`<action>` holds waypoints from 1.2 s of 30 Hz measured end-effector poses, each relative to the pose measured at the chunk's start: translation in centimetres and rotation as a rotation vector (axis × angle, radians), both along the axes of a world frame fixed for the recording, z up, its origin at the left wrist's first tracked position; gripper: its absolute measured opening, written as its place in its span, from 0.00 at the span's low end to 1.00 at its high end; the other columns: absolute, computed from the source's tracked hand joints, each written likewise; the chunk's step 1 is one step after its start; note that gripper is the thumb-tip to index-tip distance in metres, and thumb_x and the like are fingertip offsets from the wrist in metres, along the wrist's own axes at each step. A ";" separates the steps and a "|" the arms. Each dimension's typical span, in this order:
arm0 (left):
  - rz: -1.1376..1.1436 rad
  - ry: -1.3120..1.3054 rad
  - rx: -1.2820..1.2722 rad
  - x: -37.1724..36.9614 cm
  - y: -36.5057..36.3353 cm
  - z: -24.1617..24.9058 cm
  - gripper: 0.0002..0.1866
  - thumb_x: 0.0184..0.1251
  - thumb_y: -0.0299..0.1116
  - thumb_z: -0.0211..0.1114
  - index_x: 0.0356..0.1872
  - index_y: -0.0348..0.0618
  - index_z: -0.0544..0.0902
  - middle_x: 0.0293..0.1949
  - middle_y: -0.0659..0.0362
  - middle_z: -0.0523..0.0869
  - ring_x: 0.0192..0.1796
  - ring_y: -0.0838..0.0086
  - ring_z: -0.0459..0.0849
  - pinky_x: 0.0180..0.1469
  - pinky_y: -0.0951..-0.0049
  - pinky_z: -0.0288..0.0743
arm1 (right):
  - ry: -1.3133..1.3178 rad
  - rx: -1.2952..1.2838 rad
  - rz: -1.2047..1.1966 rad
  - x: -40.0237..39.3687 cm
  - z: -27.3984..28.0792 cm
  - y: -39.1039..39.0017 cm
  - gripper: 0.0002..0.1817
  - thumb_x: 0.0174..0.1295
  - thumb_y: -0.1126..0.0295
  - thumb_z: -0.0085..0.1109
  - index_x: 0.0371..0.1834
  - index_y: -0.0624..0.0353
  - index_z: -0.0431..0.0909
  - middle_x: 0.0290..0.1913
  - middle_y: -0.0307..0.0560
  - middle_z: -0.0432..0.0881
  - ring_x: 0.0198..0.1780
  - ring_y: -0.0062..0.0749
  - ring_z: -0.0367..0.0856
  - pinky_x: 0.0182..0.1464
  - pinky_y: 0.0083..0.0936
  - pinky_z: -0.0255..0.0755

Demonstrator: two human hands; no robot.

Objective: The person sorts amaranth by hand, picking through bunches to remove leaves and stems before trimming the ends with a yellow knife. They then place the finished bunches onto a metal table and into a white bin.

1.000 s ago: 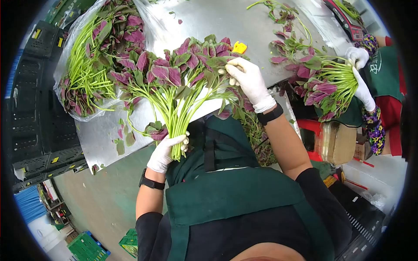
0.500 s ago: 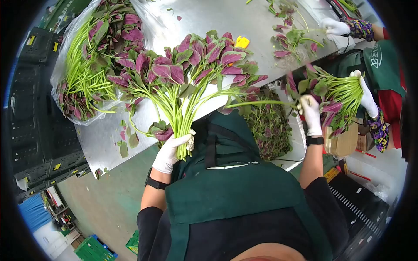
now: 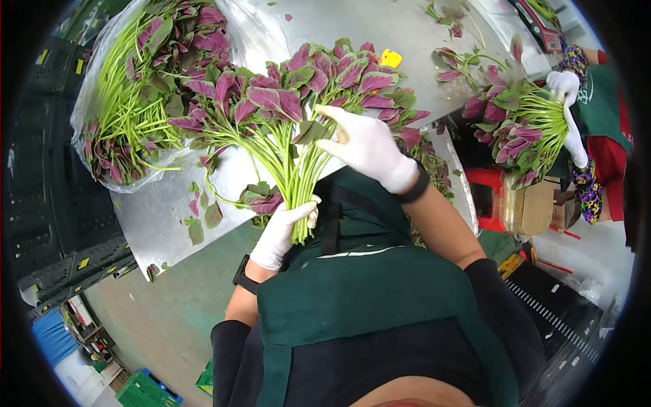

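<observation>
White-gloved, my left hand (image 3: 280,233) is closed round the lower stems of a bunch of leafy greens (image 3: 298,166) with purple-green leaves fanned out above. My right hand (image 3: 363,139), also gloved, is over the right side of this bunch, thumb and fingers apart around a green leaf (image 3: 309,131); nothing is gripped between them. To the left lies a large pile of the same greens (image 3: 135,108) in a clear plastic bag (image 3: 87,102). A small stem with purple leaves (image 3: 261,198) hangs beside my left wrist.
Loose leaves and a yellow object (image 3: 390,58) lie on the metal table (image 3: 169,234). At the right, a co-worker's gloved hands (image 3: 564,88) hold another bunch (image 3: 525,129) near a red scale (image 3: 542,30). Black crates (image 3: 51,163) stand at left; a bin of greens (image 3: 434,163) is partly hidden.
My right hand has moved left from the bin side to the bunch, and the long stem it held is gone from it. The co-worker's near hand has moved up to the other one.
</observation>
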State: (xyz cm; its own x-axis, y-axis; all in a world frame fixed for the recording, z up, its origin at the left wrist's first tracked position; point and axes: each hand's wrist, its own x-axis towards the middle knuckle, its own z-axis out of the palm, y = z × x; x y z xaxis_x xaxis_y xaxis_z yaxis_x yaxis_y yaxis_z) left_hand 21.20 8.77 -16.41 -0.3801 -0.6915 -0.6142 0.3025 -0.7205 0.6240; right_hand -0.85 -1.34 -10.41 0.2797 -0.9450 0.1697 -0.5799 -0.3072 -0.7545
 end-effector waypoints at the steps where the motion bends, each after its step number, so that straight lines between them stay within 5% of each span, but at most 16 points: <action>1: 0.002 0.003 -0.004 0.0 0.0 0.0 0.14 0.67 0.32 0.66 0.49 0.34 0.81 0.30 0.60 0.82 0.30 0.77 0.79 0.35 0.79 0.72 | 0.070 0.044 0.004 1.0 -0.5 -1.2 0.20 0.59 0.58 0.64 0.51 0.56 0.82 0.37 0.52 0.85 0.36 0.44 0.85 0.38 0.35 0.77; 8: 0.004 0.044 0.018 0.1 -0.1 0.0 0.14 0.67 0.34 0.66 0.48 0.36 0.80 0.30 0.62 0.80 0.30 0.79 0.78 0.35 0.79 0.72 | -0.222 -0.073 -0.082 2.1 -1.1 -1.4 0.05 0.58 0.73 0.66 0.34 0.61 0.83 0.40 0.46 0.85 0.30 0.34 0.82 0.34 0.25 0.75; 9: -0.003 0.049 0.021 0.1 -0.1 0.1 0.14 0.68 0.34 0.66 0.48 0.36 0.80 0.30 0.62 0.80 0.31 0.79 0.78 0.35 0.79 0.72 | -0.274 -0.109 -0.020 1.8 -1.3 -0.9 0.05 0.57 0.79 0.65 0.37 0.63 0.82 0.44 0.44 0.83 0.31 0.22 0.78 0.34 0.21 0.71; 12: -0.011 0.058 0.030 0.2 -0.2 0.2 0.14 0.68 0.34 0.66 0.49 0.36 0.80 0.31 0.62 0.80 0.31 0.79 0.78 0.36 0.79 0.72 | -0.416 -0.120 0.141 2.6 -1.0 0.9 0.06 0.60 0.78 0.63 0.41 0.62 0.81 0.48 0.46 0.83 0.32 0.22 0.78 0.36 0.19 0.72; 14: -0.005 0.058 0.037 0.2 -0.3 0.4 0.13 0.68 0.34 0.66 0.47 0.37 0.80 0.31 0.62 0.80 0.31 0.79 0.78 0.36 0.79 0.72 | -0.518 0.287 0.217 3.5 -0.7 3.2 0.07 0.65 0.76 0.58 0.44 0.63 0.78 0.45 0.46 0.84 0.33 0.23 0.80 0.39 0.21 0.74; 16: 0.057 0.048 -0.033 -0.4 -0.3 1.0 0.12 0.68 0.34 0.66 0.45 0.37 0.80 0.31 0.62 0.80 0.31 0.79 0.78 0.36 0.78 0.72 | -0.405 0.364 0.242 4.0 -0.4 4.6 0.09 0.65 0.73 0.60 0.45 0.64 0.78 0.39 0.47 0.84 0.35 0.25 0.82 0.39 0.23 0.75; 23: 0.050 0.070 0.062 -0.1 -0.1 0.2 0.11 0.68 0.32 0.65 0.45 0.36 0.80 0.30 0.61 0.81 0.30 0.77 0.78 0.35 0.79 0.72 | 0.001 -0.209 -0.047 4.4 -2.6 4.7 0.15 0.55 0.68 0.67 0.45 0.60 0.79 0.33 0.49 0.82 0.34 0.44 0.83 0.39 0.36 0.76; 26: 0.046 0.074 0.077 -0.1 -0.1 0.0 0.13 0.68 0.32 0.66 0.48 0.34 0.81 0.29 0.62 0.80 0.28 0.78 0.78 0.33 0.79 0.72 | 0.194 -0.148 0.002 4.0 -2.7 4.6 0.11 0.57 0.68 0.64 0.42 0.59 0.79 0.32 0.48 0.82 0.34 0.45 0.81 0.39 0.38 0.74; 36: 0.040 0.072 0.076 0.0 0.1 0.0 0.12 0.69 0.34 0.66 0.46 0.36 0.81 0.29 0.63 0.79 0.28 0.79 0.77 0.33 0.80 0.71 | 0.246 -0.284 0.137 3.9 -3.4 3.8 0.07 0.57 0.68 0.61 0.37 0.56 0.80 0.29 0.44 0.78 0.32 0.39 0.80 0.37 0.34 0.74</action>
State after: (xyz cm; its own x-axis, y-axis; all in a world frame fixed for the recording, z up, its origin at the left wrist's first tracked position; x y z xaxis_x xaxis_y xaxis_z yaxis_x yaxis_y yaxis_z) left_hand 21.18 8.83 -16.41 -0.3985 -0.6593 -0.6376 0.3739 -0.7516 0.5435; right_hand 3.03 2.42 -13.81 0.4650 -0.8212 0.3308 -0.6719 -0.5707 -0.4721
